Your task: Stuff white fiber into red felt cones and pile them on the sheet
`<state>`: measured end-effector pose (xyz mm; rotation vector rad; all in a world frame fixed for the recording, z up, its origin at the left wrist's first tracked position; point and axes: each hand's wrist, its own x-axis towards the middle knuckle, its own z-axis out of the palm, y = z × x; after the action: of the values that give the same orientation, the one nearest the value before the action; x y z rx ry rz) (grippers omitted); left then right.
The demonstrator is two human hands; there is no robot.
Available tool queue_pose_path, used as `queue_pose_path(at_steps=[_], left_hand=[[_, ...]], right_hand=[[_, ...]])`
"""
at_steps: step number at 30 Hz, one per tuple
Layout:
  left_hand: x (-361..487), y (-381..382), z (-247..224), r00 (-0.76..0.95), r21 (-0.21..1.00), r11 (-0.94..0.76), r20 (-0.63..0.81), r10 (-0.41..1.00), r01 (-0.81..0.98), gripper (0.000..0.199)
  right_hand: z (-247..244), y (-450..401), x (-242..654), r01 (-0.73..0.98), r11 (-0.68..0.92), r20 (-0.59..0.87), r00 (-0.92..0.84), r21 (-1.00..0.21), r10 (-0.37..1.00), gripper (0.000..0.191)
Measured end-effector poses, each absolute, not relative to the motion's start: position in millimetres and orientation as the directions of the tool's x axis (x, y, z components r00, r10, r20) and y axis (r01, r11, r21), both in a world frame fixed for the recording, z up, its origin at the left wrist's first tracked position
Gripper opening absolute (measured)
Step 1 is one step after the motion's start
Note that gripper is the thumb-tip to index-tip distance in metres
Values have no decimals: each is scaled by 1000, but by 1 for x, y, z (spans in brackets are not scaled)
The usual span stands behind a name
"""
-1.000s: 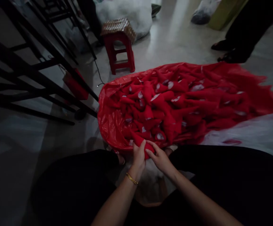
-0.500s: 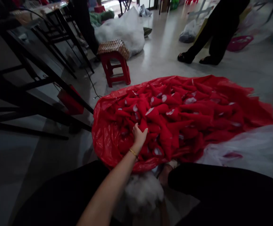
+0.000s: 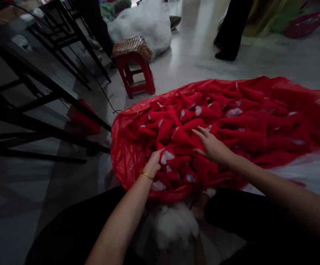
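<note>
Since half a second ago, the right hand (image 3: 213, 145) has come into view over the pile, and the left hand (image 3: 154, 161) has shifted slightly toward the wearer. The right hand's fingers are spread wide with nothing held in them, above the heap of red cloth pieces (image 3: 242, 127) — whether its fingertips touch the cloth is hard to make out. The left hand, below a gold bracelet (image 3: 147, 175), is at a red piece (image 3: 167, 157) with white filling at its end; its fingers are mostly hidden, so I cannot tell if it grips the piece or only rests against it. That piece lies at the near left of the heap, inside a red plastic sheet (image 3: 122, 154) that is cut off at the right edge. The pieces overlap so closely that many outlines are lost.

White fluff (image 3: 175, 224) sits between the wearer's 2 knees, its base in shadow. Beyond the heap stands a red stool (image 3: 139, 75); farther right, another person's dark-clad legs (image 3: 233, 31) are cut off at the top.
</note>
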<state>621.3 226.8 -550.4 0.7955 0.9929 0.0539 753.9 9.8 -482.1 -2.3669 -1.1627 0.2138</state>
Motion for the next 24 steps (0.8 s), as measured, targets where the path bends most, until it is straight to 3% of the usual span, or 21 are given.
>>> queue_pose_path(at_steps=[3,5,8,11,12,15,17,19,21,24], left_hand=[[601,227,-538,540,564,772,-764,353,293,10],[589,224,-533,516,515,812,-791,327,275,10],[575,219,-530,485,462,859,-816,314,221,9],[570,215,-531,485,425,890,-821,302,166,14],[572,213,-531,492,400,905,-823,285,144,16],[584,199,-530,526,325,941,-818,233,89,19],[596,181,-523,567,298,951,-799,201,82,22],[606,159,-510,656,299,950,-735,171,88,25],[612,136,-495,759,351,933,-627,172,79,28],[611,111,-482,815,545,838,-497,298,26,38]], right_hand=[[-519,83,770,669,-635,-126,644,-387,755,84],[-537,107,770,641,-663,-197,645,-385,738,62],[-549,112,771,600,-662,-214,648,-448,731,33],[-538,93,782,540,-665,-209,674,-516,709,30],[-529,83,786,485,-644,-209,679,-591,704,30],[-496,45,783,72,-423,-285,635,-903,718,30],[-473,20,768,-268,-262,-372,575,-927,728,30],[-453,1,749,-411,-200,-422,572,-889,703,29],[-438,-15,735,-415,-163,-412,629,-895,660,30],[-421,-59,735,-194,-238,-296,788,-952,541,29]])
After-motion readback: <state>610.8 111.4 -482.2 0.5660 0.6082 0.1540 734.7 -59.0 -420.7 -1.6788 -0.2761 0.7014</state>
